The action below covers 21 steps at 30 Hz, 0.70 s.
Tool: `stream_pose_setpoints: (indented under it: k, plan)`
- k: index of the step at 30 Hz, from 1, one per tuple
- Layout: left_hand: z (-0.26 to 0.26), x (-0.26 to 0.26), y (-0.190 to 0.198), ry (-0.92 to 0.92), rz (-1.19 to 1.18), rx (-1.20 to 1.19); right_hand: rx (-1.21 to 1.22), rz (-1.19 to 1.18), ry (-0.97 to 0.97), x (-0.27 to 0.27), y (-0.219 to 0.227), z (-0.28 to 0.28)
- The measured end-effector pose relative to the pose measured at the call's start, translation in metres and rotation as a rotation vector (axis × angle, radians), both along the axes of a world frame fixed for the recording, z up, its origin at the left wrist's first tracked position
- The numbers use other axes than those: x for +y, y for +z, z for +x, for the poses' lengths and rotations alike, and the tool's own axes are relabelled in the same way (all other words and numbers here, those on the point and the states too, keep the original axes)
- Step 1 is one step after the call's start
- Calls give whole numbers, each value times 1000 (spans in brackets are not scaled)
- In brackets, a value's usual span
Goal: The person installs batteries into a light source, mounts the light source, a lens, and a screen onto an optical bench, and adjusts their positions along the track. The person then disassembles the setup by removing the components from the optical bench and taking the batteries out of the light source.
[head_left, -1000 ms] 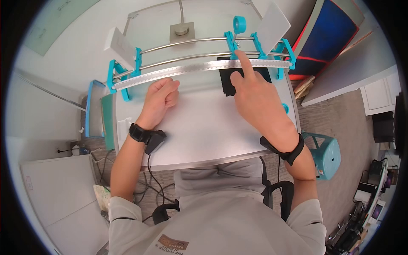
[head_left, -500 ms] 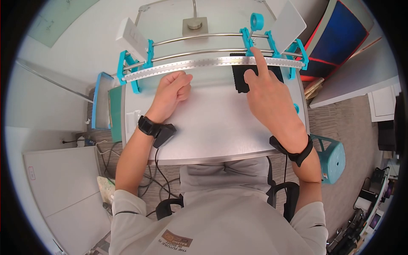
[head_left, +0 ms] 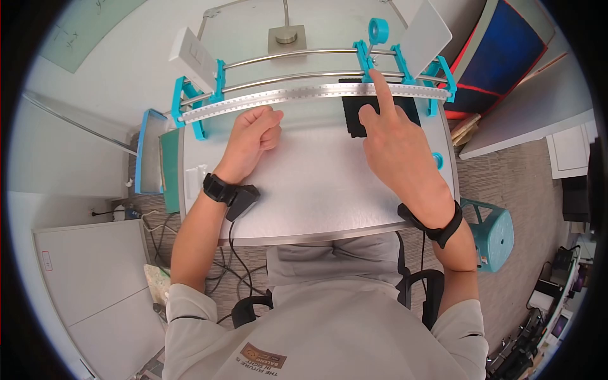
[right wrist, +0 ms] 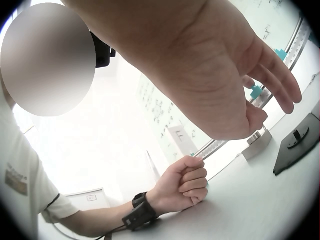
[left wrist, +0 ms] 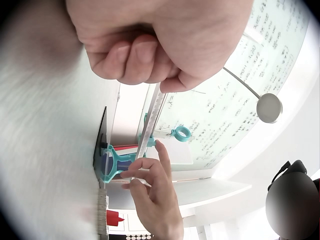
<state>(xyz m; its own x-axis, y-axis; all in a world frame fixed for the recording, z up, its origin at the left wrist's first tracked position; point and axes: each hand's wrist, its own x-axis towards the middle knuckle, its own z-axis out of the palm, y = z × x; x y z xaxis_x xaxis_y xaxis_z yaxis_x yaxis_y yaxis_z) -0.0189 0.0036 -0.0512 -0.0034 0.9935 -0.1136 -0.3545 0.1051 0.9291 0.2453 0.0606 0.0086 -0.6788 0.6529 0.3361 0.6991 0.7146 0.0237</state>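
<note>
A metal ruler (head_left: 272, 98) and steel rods (head_left: 288, 55) run across a bench frame with cyan end supports. My left hand (head_left: 253, 136) is curled into a fist with nothing in it, close in front of the ruler. My right hand (head_left: 402, 152) reaches over the ruler, its index finger extended to the foot of a cyan slider (head_left: 363, 58). This slider carries a cyan ring (head_left: 378, 30) on a stem. In the left wrist view, the other fingers of the right hand (left wrist: 160, 205) are loosely bent around nothing. White panels stand at the left (head_left: 192, 61) and right (head_left: 427, 41).
A black plate (head_left: 354, 120) lies on the table (head_left: 304, 190) beneath the ruler's right part. Beside my right forearm sits a small cyan ring (head_left: 437, 161). Behind the rods is a metal stand base (head_left: 286, 39). A teal stool (head_left: 494, 239) is on the floor at right.
The head view has shifted, so the whole bench appears farther right than a second ago. Both hands keep their poses, with the right index finger still at the slider.
</note>
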Motion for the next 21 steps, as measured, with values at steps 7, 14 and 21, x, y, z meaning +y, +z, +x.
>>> stream_pose_setpoints:
  k: [7, 14, 21]
  plan:
    - [-1, 0, 0, 1, -2, 9, -14, -9, 0, -1, 1, 1]
    - [-1, 0, 0, 4, 7, 9, 2, -7, -2, -2, -1, 1]
    - [-2, 0, -2, 3, -2, 0, 15, -7, 7, -1, -1, 2]
